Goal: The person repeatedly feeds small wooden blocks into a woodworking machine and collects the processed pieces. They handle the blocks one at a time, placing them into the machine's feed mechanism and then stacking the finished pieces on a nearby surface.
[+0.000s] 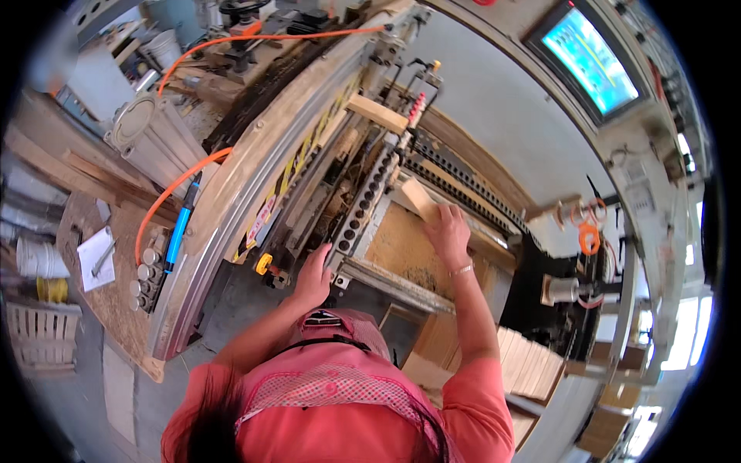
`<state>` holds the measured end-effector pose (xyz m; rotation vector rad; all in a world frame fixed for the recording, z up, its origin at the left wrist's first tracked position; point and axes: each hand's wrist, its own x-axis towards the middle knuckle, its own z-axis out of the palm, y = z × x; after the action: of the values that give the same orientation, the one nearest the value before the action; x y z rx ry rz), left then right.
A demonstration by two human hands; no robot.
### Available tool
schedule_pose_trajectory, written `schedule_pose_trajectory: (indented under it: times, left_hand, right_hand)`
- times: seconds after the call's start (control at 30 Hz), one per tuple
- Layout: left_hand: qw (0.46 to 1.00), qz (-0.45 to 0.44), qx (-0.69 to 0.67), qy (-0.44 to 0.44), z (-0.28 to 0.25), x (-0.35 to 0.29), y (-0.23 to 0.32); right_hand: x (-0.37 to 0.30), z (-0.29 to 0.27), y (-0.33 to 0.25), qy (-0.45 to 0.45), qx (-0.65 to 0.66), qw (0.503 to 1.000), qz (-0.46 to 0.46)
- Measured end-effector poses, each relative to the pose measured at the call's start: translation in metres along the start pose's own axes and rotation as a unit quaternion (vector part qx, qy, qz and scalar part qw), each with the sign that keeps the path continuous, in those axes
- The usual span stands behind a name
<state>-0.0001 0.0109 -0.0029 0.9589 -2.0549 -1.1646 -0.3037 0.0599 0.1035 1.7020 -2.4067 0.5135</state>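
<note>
My right hand [449, 238] is closed around one end of a pale wooden block [418, 199], held tilted above the machine's dusty, wood-coloured bed [401, 243]. My left hand [312, 279] rests with its fingers stretched out against the near end of a metal rail [363, 204] that has a row of round dark holes. No object shows in that hand, though part of its palm is hidden. Farther along the machine, a second wooden block [377, 113] lies across the rails, beside a row of small red parts [417, 108].
Stacked wooden pieces [529, 359] sit at the lower right. A lit screen [593, 58] hangs at upper right. To the left, an orange hose [174, 189] and a blue tube-shaped tool [181, 231] lie near the machine's frame. A yellow knob [264, 265] is near my left hand.
</note>
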Motion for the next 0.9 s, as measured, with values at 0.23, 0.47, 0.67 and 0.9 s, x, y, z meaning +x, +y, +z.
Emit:
schedule_pose_trajectory:
  times: [0.23, 0.47, 0.67, 0.9]
  left_hand:
    - [0.999, -0.048, 0.017, 0.001, -0.005, -0.003, 0.009]
    - [0.996, -0.073, 0.043, -0.007, -0.007, 0.002, 0.023]
    - [0.998, -0.055, 0.033, 0.004, -0.006, 0.005, 0.021]
    - [0.987, -0.125, -0.075, 0.071, -0.017, 0.043, 0.037]
  right_hand:
    - [0.197, 0.075, -0.007, -0.032, 0.011, 0.991, -0.128]
    - [0.28, 0.132, -0.028, -0.124, -0.054, 0.983, -0.123]
    - [0.301, 0.126, -0.032, -0.238, -0.071, 0.961, -0.121]
    - [0.258, 0.069, -0.019, -0.243, -0.069, 0.958, -0.134]
